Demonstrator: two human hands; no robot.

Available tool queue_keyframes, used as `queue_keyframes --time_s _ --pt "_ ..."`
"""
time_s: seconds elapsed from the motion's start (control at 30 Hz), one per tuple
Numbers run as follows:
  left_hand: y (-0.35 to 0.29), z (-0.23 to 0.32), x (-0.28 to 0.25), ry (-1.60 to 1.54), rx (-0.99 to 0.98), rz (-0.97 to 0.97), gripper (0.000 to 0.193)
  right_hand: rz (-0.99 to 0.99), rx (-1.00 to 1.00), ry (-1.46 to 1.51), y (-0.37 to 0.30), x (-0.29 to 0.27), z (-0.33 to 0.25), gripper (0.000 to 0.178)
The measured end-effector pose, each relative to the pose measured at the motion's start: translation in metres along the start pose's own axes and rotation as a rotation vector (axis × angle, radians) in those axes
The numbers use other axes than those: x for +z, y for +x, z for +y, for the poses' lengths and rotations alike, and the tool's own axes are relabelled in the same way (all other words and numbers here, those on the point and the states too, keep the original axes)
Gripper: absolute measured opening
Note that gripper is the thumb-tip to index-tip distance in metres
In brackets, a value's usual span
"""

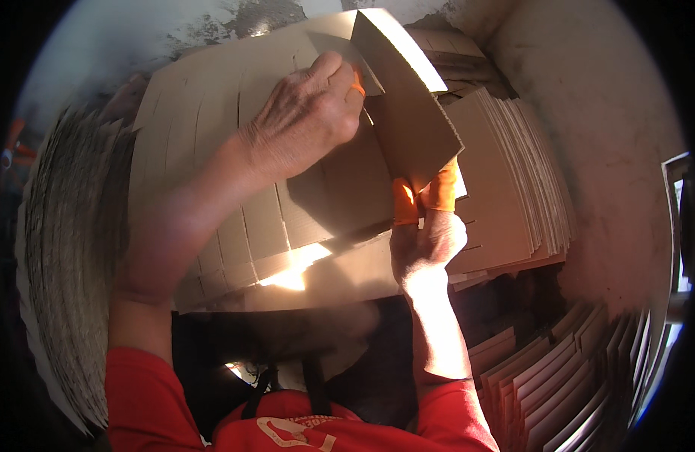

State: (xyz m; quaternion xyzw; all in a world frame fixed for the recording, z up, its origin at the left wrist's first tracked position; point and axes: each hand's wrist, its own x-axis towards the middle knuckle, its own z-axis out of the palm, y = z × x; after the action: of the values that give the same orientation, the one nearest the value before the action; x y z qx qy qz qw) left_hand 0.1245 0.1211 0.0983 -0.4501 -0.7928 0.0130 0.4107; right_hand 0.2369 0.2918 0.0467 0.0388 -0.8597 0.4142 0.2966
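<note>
A flat brown cardboard sheet with several slits lies in front of me. At its right side a cardboard piece stands raised and tilted. My right hand, with orange covers on its fingers, pinches the near lower corner of that piece. Over the sheet, my left hand is closed, its curled fingers beside the raised piece's left edge. One orange finger cover shows there. What the left fingertips grip is hidden behind the hand. Bright sunlight falls on my right forearm and on a patch of the sheet's near edge.
A tall stack of cardboard stands at the left. Another stack of slit sheets lies to the right, with upright cardboard pieces at the lower right. A worn wall rises behind the right stack.
</note>
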Motion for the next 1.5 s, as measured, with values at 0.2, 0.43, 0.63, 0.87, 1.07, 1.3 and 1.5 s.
queue_keyframes --time_s 0.2,0.43,0.63,0.87,1.07,1.3,1.5 --pt "-0.016 0.001 -0.030 -0.022 -0.132 -0.013 0.018 0.029 -0.052 0.076 -0.007 0.005 -0.003 0.068" --pt "-0.048 0.009 -0.067 -0.073 -0.134 -0.078 0.023 -0.075 -0.268 0.111 -0.024 0.006 -0.031 0.067" --pt "-0.067 -0.001 -0.077 -0.036 -0.018 0.029 0.005 -0.089 -0.319 0.096 -0.043 0.010 -0.054 0.061" --pt "-0.063 0.067 -0.136 -0.069 0.060 -0.022 0.007 -0.100 -0.300 -0.111 -0.039 0.002 -0.075 0.067" --pt "-0.097 0.057 -0.187 -0.388 -0.634 -0.586 0.092 -0.222 -0.334 -0.375 -0.003 -0.008 -0.111 0.066" --pt "-0.218 0.037 -0.209 -0.634 -0.967 -0.719 0.097 -0.434 -0.367 -0.388 0.071 0.001 -0.093 0.028" --pt "-0.273 0.028 -0.227 -0.708 -0.933 -0.787 0.105 -0.787 -0.078 -0.305 0.095 0.035 -0.065 0.032"
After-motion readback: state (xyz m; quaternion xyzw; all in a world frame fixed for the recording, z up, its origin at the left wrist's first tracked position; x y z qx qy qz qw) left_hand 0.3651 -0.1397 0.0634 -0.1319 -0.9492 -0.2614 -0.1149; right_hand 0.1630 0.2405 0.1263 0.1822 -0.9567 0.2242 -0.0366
